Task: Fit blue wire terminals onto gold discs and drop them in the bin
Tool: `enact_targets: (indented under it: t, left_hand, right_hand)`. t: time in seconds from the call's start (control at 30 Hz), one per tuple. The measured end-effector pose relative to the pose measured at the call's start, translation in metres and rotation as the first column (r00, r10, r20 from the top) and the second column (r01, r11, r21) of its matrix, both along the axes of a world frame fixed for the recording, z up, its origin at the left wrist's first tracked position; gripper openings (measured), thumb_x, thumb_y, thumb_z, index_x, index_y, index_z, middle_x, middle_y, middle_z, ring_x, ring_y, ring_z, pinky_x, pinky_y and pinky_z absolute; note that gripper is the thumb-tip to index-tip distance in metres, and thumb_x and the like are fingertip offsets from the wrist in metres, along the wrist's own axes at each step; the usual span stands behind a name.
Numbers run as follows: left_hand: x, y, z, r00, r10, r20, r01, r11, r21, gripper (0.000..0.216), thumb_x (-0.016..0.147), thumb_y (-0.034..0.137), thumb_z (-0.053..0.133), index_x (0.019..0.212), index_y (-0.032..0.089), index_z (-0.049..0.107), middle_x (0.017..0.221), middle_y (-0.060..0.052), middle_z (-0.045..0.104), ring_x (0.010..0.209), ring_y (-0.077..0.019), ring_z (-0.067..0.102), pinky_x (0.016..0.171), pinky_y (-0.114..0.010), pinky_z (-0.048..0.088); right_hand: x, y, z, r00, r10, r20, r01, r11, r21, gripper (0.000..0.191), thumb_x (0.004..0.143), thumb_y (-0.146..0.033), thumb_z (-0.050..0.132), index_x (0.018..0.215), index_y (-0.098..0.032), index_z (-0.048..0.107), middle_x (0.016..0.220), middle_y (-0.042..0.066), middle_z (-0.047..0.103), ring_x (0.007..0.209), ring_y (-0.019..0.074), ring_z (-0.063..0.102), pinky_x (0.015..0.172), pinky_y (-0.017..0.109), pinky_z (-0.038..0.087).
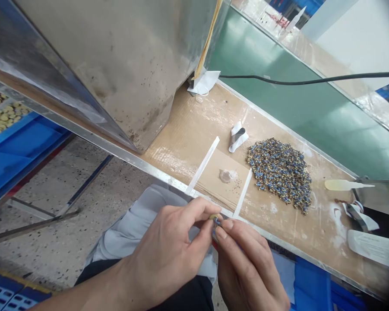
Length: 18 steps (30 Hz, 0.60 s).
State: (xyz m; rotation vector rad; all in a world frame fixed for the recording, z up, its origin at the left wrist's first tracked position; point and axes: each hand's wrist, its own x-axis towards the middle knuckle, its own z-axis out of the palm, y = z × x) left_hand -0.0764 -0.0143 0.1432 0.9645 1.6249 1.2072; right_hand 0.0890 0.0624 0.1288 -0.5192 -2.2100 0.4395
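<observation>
Over my lap, just in front of the table edge, both hands are closed in a pinch. The thumb and forefinger of my left hand (176,239) hold a small yellowish piece (214,216). Fingertips of my right hand (251,259) press on a small blue part (217,222) that meets it; its exact kind is too small to tell. Behind the hands, a small clear round dish (227,176) rests on cardboard, with tiny specks scattered beside it. To its right lies a heaped pile of small blue and brass-coloured parts (280,172).
A large metal housing (123,60) stands on the table at left. A dark object on white paper (237,137), a yellowish dropper bottle (339,185) and a black cable (294,81) are farther back. Blue trays (22,151) sit lower left, one with yellow pieces (3,114).
</observation>
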Motion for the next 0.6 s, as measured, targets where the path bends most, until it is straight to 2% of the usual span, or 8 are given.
enact_targets:
  t: [0.2,0.33,0.43,0.5,0.6]
  left_hand:
    - [0.0002,0.0011,0.0010,0.997,0.021,0.075,-0.019,1.000,-0.025,0.020,0.108,0.019,0.065,0.116,0.031,0.078,0.113,0.005,0.090,0.102,-0.0161,0.086,0.079,-0.021,0.068]
    - [0.0018,0.0012,0.0016,0.994,0.024,0.104,-0.022,1.000,-0.022,0.022,0.108,0.020,0.065,0.119,0.032,0.080,0.113,0.004,0.090,0.100,-0.0164,0.086,0.077,-0.021,0.069]
    - [0.0035,0.0017,0.0004,0.994,0.035,0.107,-0.035,0.999,-0.004,0.024,0.108,0.019,0.064,0.120,0.031,0.082,0.112,0.003,0.090,0.098,-0.0174,0.086,0.084,-0.024,0.071]
    - [0.0043,0.0024,-0.0009,0.995,0.047,0.092,-0.048,0.999,0.011,0.024,0.108,0.019,0.064,0.119,0.030,0.082,0.107,0.003,0.089,0.096,-0.0175,0.086,0.089,-0.026,0.071]
    - [0.0043,0.0037,-0.0022,0.996,0.062,0.061,-0.064,0.997,0.031,0.023,0.107,0.017,0.064,0.115,0.029,0.083,0.098,0.004,0.088,0.092,-0.0172,0.086,0.087,-0.025,0.070]
  right_hand:
    - [-0.0015,0.0018,-0.0015,1.000,-0.001,-0.019,0.001,0.999,0.034,0.044,0.089,0.008,0.085,0.125,-0.016,0.085,0.125,0.006,0.083,0.110,0.0262,0.083,0.088,0.038,0.074]
    - [-0.0009,0.0028,-0.0030,1.000,0.010,-0.015,-0.010,0.999,0.045,0.044,0.088,0.011,0.084,0.125,-0.013,0.084,0.127,0.007,0.083,0.113,0.0254,0.082,0.091,0.037,0.074]
    - [-0.0001,0.0023,-0.0029,1.000,0.013,0.003,-0.013,0.999,0.044,0.043,0.090,0.009,0.084,0.126,-0.014,0.084,0.129,0.006,0.083,0.115,0.0257,0.082,0.091,0.038,0.075]
    - [-0.0001,0.0014,-0.0028,1.000,0.013,0.002,-0.013,0.999,0.053,0.042,0.090,0.008,0.084,0.126,-0.015,0.084,0.129,0.006,0.083,0.115,0.0254,0.082,0.092,0.038,0.075]
    - [-0.0004,-0.0002,-0.0034,1.000,0.012,-0.002,-0.012,0.999,0.048,0.039,0.091,0.008,0.083,0.124,-0.014,0.084,0.126,0.006,0.083,0.115,0.0250,0.082,0.093,0.036,0.074]
